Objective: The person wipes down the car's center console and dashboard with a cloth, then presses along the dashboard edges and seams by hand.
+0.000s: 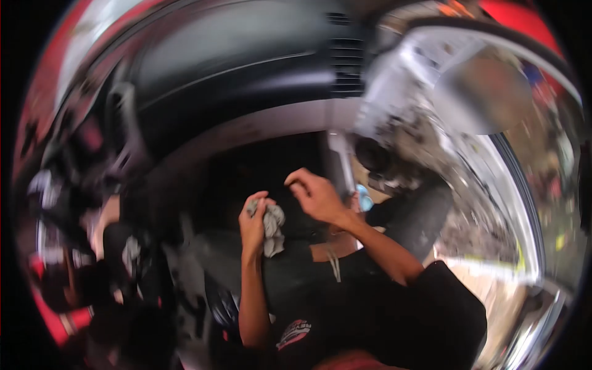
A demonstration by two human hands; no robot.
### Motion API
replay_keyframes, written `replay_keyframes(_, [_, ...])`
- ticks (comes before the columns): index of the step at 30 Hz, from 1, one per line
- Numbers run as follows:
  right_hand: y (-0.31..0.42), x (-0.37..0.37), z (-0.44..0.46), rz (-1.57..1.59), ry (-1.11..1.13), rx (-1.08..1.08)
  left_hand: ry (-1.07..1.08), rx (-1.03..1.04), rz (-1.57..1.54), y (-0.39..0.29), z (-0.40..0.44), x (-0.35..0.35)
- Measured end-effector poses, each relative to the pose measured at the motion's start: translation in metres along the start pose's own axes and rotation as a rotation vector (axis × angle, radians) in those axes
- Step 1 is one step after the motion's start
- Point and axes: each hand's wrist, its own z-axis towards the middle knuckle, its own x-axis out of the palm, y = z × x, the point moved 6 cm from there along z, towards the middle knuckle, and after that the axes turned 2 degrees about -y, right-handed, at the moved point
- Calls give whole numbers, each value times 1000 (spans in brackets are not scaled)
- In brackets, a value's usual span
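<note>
A crumpled grey-white cloth (273, 229) hangs from my left hand (254, 223), whose fingers are closed round its upper part. To the right and slightly higher is my right hand (314, 194), its fingers curved and apart with nothing between them. The two hands do not touch. Below my right hand, a brown piece with pale strings (333, 251) lies by my lap.
A dark dashboard (240, 68) with an air vent (346, 65) spans the front. On the right stands an open car door frame (518, 179). Another person (132, 253) is at the left. A light blue object (364, 198) shows beyond my right forearm.
</note>
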Motion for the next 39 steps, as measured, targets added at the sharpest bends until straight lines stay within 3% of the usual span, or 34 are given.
replay_keyframes(2, [16,11,10,105,11,-127,-93,-38,-84,5,-2,-18])
replay_keyframes(4, [50,17,25,23,55,-338,-201,-104,-69,33,0,-33])
replay_keyframes(6, [94,24,40,-86,83,-473,-270,-33,60,31,-3,-30])
replay_keyframes(10, [175,36,91,-134,-61,-718,-196,7,26,21,1,-18])
replay_keyframes(18, [247,113,233,-248,-197,-941,-342,150,359,20,0,-26])
replay_keyframes(22, [252,152,246,-429,-410,-833,-327,277,547,14,3,-20])
replay_keyframes(24, [257,157,264,-580,-397,-604,-307,239,555,5,-1,-16])
replay_keyframes(28, [261,165,285,-491,-205,-489,-302,330,644,-3,-12,-15])
replay_keyframes(32, [251,162,245,-528,-355,-790,-313,340,671,9,-7,-19])
replay_keyframes(36, [265,158,264,-506,-171,-589,-278,343,720,9,-11,-12])
replay_keyframes(39, [266,162,283,-483,-176,-567,-237,345,752,10,-13,-11])
